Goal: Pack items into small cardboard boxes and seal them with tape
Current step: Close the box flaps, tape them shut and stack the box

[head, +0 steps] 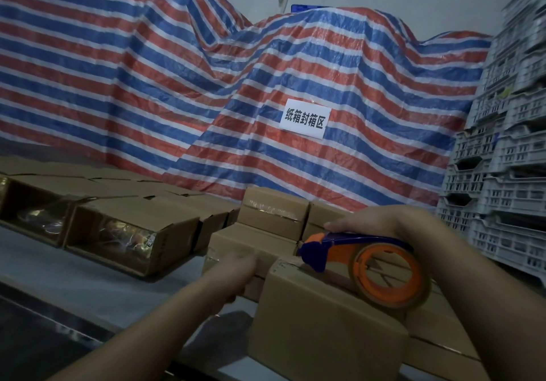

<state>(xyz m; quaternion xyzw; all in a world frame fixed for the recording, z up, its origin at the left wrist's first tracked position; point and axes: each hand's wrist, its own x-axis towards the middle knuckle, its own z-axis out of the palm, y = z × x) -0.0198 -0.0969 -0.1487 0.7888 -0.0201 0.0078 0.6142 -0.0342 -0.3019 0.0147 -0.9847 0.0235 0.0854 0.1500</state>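
A dim packing area seen from a person's head, looking down at both forearms. Far left on the grey table (88,277), two open boxes (124,232) lie on their sides, their open ends facing the viewer and showing shiny plastic-wrapped goods inside. Behind them runs a row of closed boxes (165,194).

Left of centre, the left hand (233,268) reaches forward, and its fingers rest against the near side of a taped box (236,241). The hand is blurred, so whether it grips the box cannot be told. A second taped box (273,212) sits just behind and higher.

In the near centre stands the box (322,321) being sealed, closed, with its top facing up. A blue and orange tape dispenser (363,259) rests on its top edge, with the blade end pointing left and the tape roll (390,274) to the right. The right hand (384,221) curls over the dispenser's handle from above and holds it firmly.

More closed boxes lie to the right of it, under the right forearm.

Behind everything hangs a red, white and blue striped tarp (147,70) bearing a white paper sign (305,118) with Chinese characters. At far right, grey plastic crates (502,159) are stacked high.
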